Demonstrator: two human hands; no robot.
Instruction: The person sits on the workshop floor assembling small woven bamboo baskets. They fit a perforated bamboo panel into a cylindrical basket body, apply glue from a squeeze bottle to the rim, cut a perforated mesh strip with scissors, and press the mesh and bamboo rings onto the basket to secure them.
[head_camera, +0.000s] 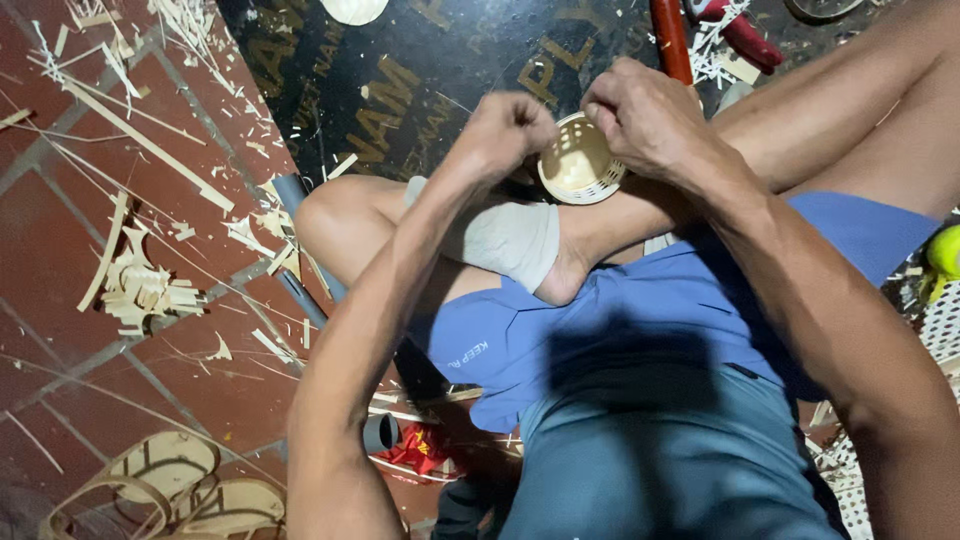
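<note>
A small round woven bamboo basket (577, 163), pale with an open-lattice wall, rests against my crossed leg above my socked foot (505, 238). My right hand (643, 120) grips its upper right rim with closed fingers. My left hand (507, 130) is clenched in a fist just left of the basket, at its rim; a thin strip may be pinched in it, but I cannot make it out. I sit cross-legged in blue shorts.
Bamboo shavings and strips (140, 285) litter the red tiled floor at left. Bent bamboo hoops (165, 490) lie at the bottom left. A dark printed board (420, 80) lies ahead, with a red-handled tool (670, 40) on it. A grey pipe (300, 240) runs under my knee.
</note>
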